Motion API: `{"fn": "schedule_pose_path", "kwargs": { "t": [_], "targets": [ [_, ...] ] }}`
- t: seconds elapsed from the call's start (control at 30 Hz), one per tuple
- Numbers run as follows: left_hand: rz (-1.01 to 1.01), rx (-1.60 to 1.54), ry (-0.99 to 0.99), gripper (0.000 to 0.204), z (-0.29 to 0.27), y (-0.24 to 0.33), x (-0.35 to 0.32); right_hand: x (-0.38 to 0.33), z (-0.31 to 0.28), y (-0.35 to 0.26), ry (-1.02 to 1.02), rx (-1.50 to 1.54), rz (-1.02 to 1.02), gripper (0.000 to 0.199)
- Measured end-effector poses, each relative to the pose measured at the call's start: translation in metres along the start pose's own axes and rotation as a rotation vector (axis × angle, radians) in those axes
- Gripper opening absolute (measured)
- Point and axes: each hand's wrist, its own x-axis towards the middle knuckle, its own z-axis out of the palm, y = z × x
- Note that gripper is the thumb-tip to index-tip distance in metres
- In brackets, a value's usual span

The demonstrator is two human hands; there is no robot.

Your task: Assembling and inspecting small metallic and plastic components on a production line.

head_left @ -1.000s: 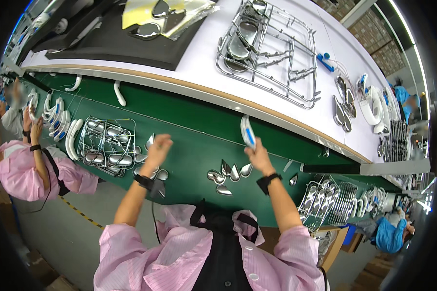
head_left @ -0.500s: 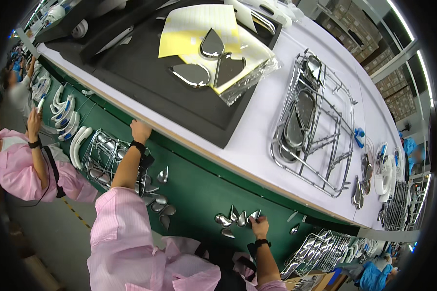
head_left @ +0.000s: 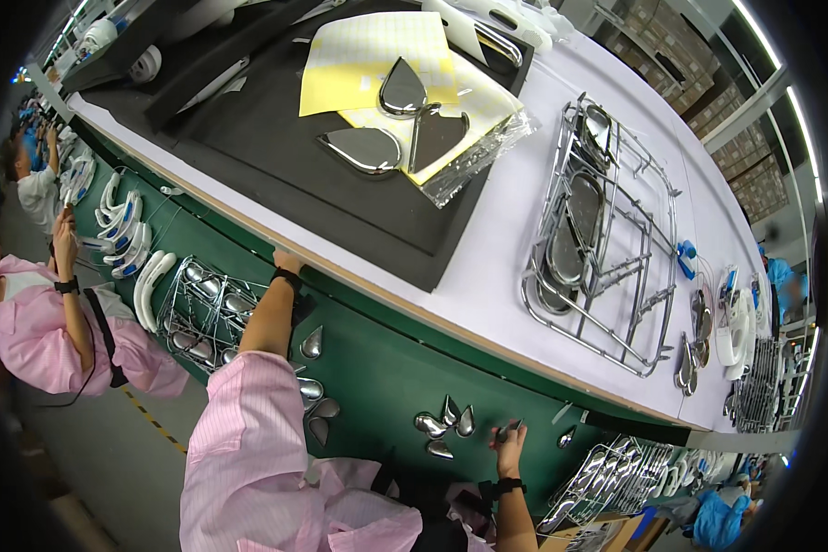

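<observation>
Between the fingers of my right hand (head_left: pixel 509 448) is a small shiny teardrop-shaped metal piece (head_left: pixel 510 429), lifted off the green work surface (head_left: pixel 368 322). Just left of it lies a cluster of similar silver teardrop pieces (head_left: pixel 449 419). My left hand (head_left: pixel 287 261) is at the wooden front edge of the raised white table (head_left: pixel 488 336); its fingers are too hidden to make out. Below that wrist one silver teardrop (head_left: pixel 312 342) lies alone, and more pieces (head_left: pixel 315 405) sit beside my left sleeve, which partly covers them.
A wire rack with chrome pieces (head_left: pixel 207 308) stands left of my left arm. On the white table are a black mat (head_left: pixel 377 235) with mirror-like teardrop plates (head_left: pixel 368 147) and a large wire rack (head_left: pixel 616 276). Another loaded rack (head_left: pixel 607 474) stands at right; a co-worker (head_left: pixel 41 317) works at left.
My right hand has picked a teardrop piece out of the cluster and moved slightly right with it. My left hand has slid a little right along the table edge.
</observation>
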Motion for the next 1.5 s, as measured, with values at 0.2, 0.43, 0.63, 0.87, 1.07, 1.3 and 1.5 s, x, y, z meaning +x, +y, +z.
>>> {"fn": "schedule_pose_path", "kwargs": {
  "t": [0.2,0.43,0.63,0.87,1.07,1.3,1.5],
  "targets": [
    [-0.154,-0.356,-0.241,0.045,-0.074,0.146,-0.080,-0.006,0.004,-0.007,-0.142,0.146,0.038,0.033],
    [-0.041,-0.924,-0.579,0.052,-0.187,0.270,-0.269,-0.059,0.054,-0.055,-0.307,0.045,-0.300,0.045],
    [-0.308,-1.343,-1.013,0.047,-0.263,0.342,-0.367,-0.140,0.083,-0.134,-0.410,-0.028,-0.518,0.051],
    [-0.285,-1.446,-0.904,0.041,-0.280,0.375,-0.423,-0.209,0.084,-0.178,-0.242,-0.120,-0.932,0.046],
    [-0.135,-1.495,-0.900,0.039,-0.285,0.384,-0.442,-0.234,0.074,-0.182,-0.195,-0.211,-1.011,0.049],
    [-0.045,-1.611,-0.995,0.037,-0.287,0.385,-0.453,-0.248,0.066,-0.184,-0.073,-0.365,-1.180,0.048],
    [0.114,-1.501,-0.925,0.045,-0.298,0.391,-0.466,-0.253,0.065,-0.179,-0.081,-0.375,-1.210,0.045]
  ]
}}
